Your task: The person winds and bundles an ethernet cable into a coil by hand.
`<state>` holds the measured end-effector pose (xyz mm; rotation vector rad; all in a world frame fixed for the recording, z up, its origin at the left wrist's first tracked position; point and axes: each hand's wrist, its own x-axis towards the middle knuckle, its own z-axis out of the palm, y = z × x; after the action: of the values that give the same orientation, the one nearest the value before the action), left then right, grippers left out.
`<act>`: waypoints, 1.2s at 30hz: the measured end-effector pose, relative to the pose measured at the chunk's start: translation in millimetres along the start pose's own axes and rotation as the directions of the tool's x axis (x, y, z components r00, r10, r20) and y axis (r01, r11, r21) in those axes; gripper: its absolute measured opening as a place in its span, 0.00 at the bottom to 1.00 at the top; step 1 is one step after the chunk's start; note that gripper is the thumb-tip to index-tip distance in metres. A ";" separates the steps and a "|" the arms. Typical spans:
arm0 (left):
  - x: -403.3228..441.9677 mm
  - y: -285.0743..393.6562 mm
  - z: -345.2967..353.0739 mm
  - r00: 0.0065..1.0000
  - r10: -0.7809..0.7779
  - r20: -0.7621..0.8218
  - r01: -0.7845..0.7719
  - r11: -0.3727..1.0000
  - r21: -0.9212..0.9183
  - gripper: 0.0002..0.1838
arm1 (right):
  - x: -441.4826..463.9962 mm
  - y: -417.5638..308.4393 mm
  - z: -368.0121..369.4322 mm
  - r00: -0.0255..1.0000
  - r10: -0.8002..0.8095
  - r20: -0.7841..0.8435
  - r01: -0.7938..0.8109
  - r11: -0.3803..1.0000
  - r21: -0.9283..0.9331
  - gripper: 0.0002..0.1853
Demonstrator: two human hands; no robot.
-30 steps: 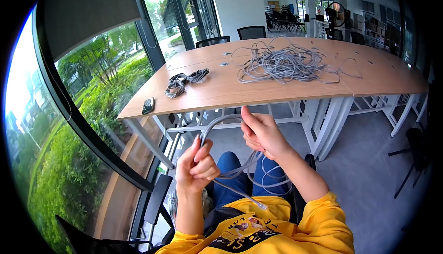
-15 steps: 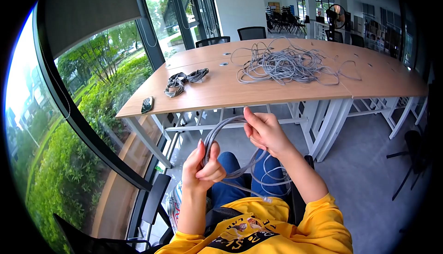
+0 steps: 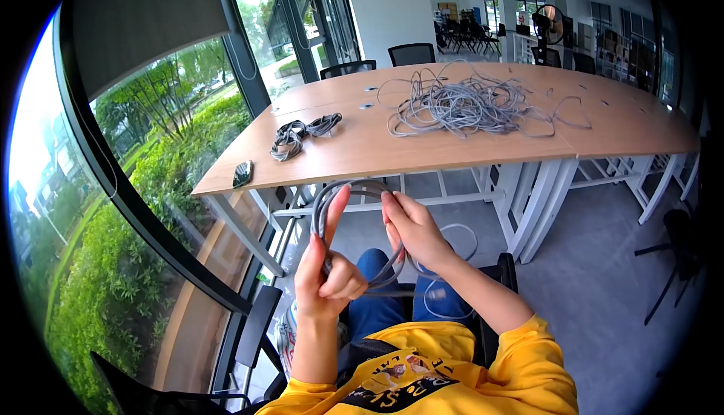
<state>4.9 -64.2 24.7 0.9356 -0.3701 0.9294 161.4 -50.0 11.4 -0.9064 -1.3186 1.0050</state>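
A looped grey cable (image 3: 317, 215) is held up in front of the table's near edge. My left hand (image 3: 330, 275) is closed round the left side of the loops, its index finger pointing up along them. At the right side of the coil, my right hand (image 3: 415, 230) pinches the cable between thumb and fingers. Loose turns hang below both hands over my knees, and a clear plug (image 3: 436, 294) shows at a cable end there.
On the wooden table (image 3: 362, 155) lie a tangled heap of grey cable (image 3: 467, 106), a bundled dark grey cable (image 3: 290, 140) and a phone (image 3: 242, 174). Black chairs (image 3: 412, 55) stand behind it. A chair armrest (image 3: 259, 324) is at my left, beside the window.
My right hand has moved left, closer to my left hand. My left index finger has lifted, and the loops now stand higher and rounder. The hanging plug has swung upward.
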 end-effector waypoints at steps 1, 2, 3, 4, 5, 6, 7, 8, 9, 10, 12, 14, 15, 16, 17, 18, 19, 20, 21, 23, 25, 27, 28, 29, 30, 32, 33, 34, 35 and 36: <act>0.3 -1.3 0.5 0.999 -0.031 -0.012 0.031 0.998 0.057 0.28 | -1.7 -3.6 3.4 0.996 0.038 -0.075 -0.040 0.999 -0.020 0.19; 1.0 -1.9 0.7 0.998 -0.058 -0.024 0.061 0.992 0.114 0.28 | -2.2 -5.6 5.0 0.996 0.038 -0.076 -0.039 0.999 -0.021 0.19; 1.1 -2.1 -0.4 0.998 -0.047 -0.029 0.050 0.992 0.115 0.27 | -2.4 -6.6 6.9 0.993 0.000 -0.114 -0.009 0.997 -0.076 0.18; 0.8 -1.4 -0.6 0.999 -0.046 -0.029 0.049 0.992 0.117 0.27 | -2.7 -6.5 8.3 0.988 -0.039 -0.150 0.019 0.991 -0.131 0.17; 0.5 -0.5 -0.6 1.000 -0.012 -0.029 0.014 0.998 0.068 0.28 | -1.8 -2.7 7.4 0.988 -0.040 -0.150 0.020 0.991 -0.131 0.17; 0.3 0.3 -0.3 0.999 0.023 -0.031 -0.022 1.000 0.019 0.28 | -0.1 4.0 5.1 0.995 -0.067 -0.070 0.060 0.994 -0.097 0.15; 0.5 2.9 2.0 0.999 0.030 -0.045 -0.030 1.000 0.005 0.28 | 0.6 8.6 4.0 0.995 -0.096 0.009 0.096 0.994 -0.060 0.14; 1.1 4.4 1.8 0.998 0.031 -0.047 -0.031 1.000 0.005 0.28 | -0.3 10.3 5.2 0.996 -0.094 0.010 0.095 0.994 -0.060 0.14; 1.7 5.9 1.8 0.998 0.032 -0.049 -0.033 0.999 -0.021 0.28 | -1.5 11.8 7.2 0.995 -0.062 0.082 0.057 0.997 0.060 0.13; 2.3 7.2 1.5 0.998 0.033 -0.049 -0.035 0.998 -0.047 0.29 | -2.0 11.0 8.7 0.987 -0.039 0.155 0.011 0.984 0.176 0.12; 2.3 10.1 -3.2 0.998 0.046 -0.048 -0.048 0.998 -0.032 0.29 | -6.7 -3.5 4.2 0.962 0.102 0.254 -0.160 0.962 0.221 0.10; 2.3 14.1 -6.2 0.994 0.073 -0.087 -0.073 0.997 0.008 0.29 | -6.7 -4.4 -0.1 0.937 0.153 0.315 -0.162 0.987 0.002 0.09; 2.8 17.1 -8.8 0.989 0.102 -0.103 -0.104 0.994 -0.021 0.29 | -9.6 -5.9 0.6 0.938 0.143 0.316 -0.147 0.989 -0.010 0.08; 4.1 19.5 -11.9 0.985 0.139 -0.103 -0.140 0.990 0.001 0.28 | -11.3 -7.3 0.2 0.938 0.143 0.316 -0.147 0.989 -0.010 0.08; 4.3 19.8 -12.5 0.983 0.145 -0.109 -0.144 0.989 0.019 0.28 | -12.8 -8.8 -1.2 0.945 0.129 0.302 -0.118 0.991 -0.056 0.08; 4.4 19.9 -12.7 0.982 0.150 -0.115 -0.147 0.988 0.038 0.28 | -13.7 -9.4 -2.2 0.951 0.115 0.287 -0.089 0.991 -0.102 0.08; 4.1 19.7 -12.2 0.982 0.150 -0.115 -0.147 0.988 0.037 0.28 | -13.6 -8.6 -2.8 0.951 0.115 0.287 -0.089 0.991 -0.102 0.08; 3.4 19.2 -11.4 0.974 0.145 -0.171 -0.144 0.989 0.022 0.28 | -12.9 -7.1 -3.5 0.960 0.085 0.267 -0.054 0.991 -0.120 0.08; 2.4 18.5 -10.8 0.964 0.140 -0.227 -0.142 0.990 0.007 0.27 | -12.5 -6.0 -4.3 0.967 0.053 0.248 -0.019 0.990 -0.139 0.08; -4.1 14.0 -18.7 0.967 0.115 -0.227 -0.106 0.993 0.052 0.25 | -11.2 -5.8 -6.1 0.973 0.042 0.226 -0.014 0.992 -0.123 0.08; -4.2 14.3 -23.2 0.994 0.029 -0.109 -0.009 0.984 0.180 0.18 | -9.6 -5.1 -7.3 0.978 0.030 0.204 -0.009 0.995 -0.104 0.08; -1.9 17.7 -23.6 0.998 -0.016 -0.067 0.026 0.988 0.153 0.17 | -8.4 -3.8 -9.5 0.964 0.061 0.259 -0.041 0.996 -0.083 0.11; -1.6 19.2 -23.6 0.998 -0.059 -0.022 0.061 0.990 0.129 0.17 | -5.3 0.6 -10.8 0.964 0.060 0.261 -0.040 0.996 -0.083 0.11; -1.9 19.9 -22.9 0.997 -0.078 -0.014 0.079 0.991 0.110 0.16 | -0.8 7.4 -12.8 0.957 -0.167 0.236 0.199 0.973 -0.119 0.14; -2.7 19.1 -23.3 0.997 -0.077 -0.013 0.078 0.991 0.110 0.16 | 1.7 10.5 -14.3 0.897 -0.385 0.219 0.422 0.892 -0.161 0.16; -4.1 13.6 -25.5 0.977 -0.194 0.091 0.189 0.980 0.064 0.15 | -4.0 -17.2 -11.8 0.934 -0.317 0.165 0.336 0.936 -0.102 0.19; -3.6 9.0 -27.3 0.974 -0.197 0.116 0.192 0.980 0.049 0.15 | -4.4 -23.6 -10.7 0.947 -0.268 0.175 0.276 0.961 -0.025 0.20; -5.1 5.7 -29.1 0.971 -0.202 0.127 0.212 0.975 -0.071 0.15 | -5.1 -28.3 -9.7 0.957 -0.218 0.189 0.212 0.976 0.053 0.20; -4.9 5.9 -28.6 0.968 -0.198 0.154 0.213 0.974 -0.081 0.15 | -5.5 -32.0 -9.2 0.981 -0.107 0.163 0.093 0.991 0.094 0.22; -3.6 6.8 -28.4 0.964 -0.194 0.181 0.213 0.973 -0.090 0.14 | -6.0 -35.2 -10.6 0.981 -0.109 0.160 0.095 0.991 0.095 0.22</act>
<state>-5.7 -41.1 9.8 0.9366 -0.4573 0.6361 174.3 -66.8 42.0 -0.6942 -1.4340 1.0665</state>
